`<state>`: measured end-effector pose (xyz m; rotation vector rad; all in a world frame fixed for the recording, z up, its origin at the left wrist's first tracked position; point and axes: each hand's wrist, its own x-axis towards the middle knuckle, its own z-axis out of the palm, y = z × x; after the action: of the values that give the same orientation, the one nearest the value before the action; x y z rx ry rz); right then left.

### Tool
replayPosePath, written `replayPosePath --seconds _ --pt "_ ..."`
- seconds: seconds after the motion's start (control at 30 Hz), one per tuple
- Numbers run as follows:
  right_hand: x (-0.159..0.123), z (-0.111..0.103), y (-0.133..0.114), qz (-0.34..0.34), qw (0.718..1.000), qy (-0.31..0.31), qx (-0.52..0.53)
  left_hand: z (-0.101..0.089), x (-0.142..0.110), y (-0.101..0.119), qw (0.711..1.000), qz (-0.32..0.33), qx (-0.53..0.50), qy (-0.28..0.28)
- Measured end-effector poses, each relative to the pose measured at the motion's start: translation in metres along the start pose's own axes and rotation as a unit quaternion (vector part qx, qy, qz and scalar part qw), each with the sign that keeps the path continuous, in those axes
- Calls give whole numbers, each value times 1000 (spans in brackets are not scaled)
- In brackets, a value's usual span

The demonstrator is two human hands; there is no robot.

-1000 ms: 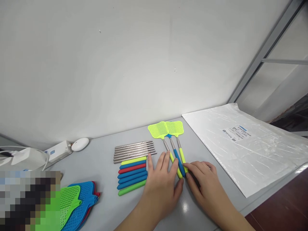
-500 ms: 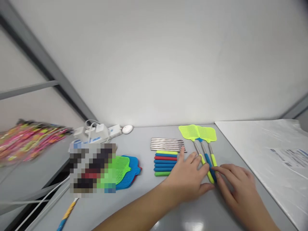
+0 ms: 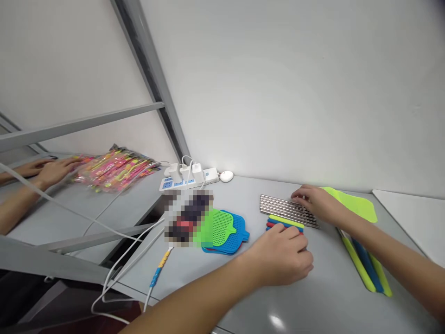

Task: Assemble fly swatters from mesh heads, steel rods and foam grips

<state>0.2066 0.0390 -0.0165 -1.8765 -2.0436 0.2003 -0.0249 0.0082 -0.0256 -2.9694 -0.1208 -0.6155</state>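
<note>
Handles in several colours lie on the counter under the curled left hand, whose grip I can't tell; the right hand, loosely open, is at the metal rods.

Left hand, right hand bare — forearms bare too, slim, tapering to wrists.

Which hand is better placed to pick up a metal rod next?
Probably the right hand: it is right at the metal rods, while the left hand is lower down, over the coloured handles.
</note>
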Motion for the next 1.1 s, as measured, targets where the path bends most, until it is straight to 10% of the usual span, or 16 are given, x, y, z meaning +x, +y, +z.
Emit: replayPosePath --seconds 0.7,1.1 --pt "29 18 9 -119 987 -43 -100 -2 -6 -1 999 -30 -30 -6" --pt "-50 -25 -5 17 977 200 -78 2 -1 6 999 -17 -11 30"
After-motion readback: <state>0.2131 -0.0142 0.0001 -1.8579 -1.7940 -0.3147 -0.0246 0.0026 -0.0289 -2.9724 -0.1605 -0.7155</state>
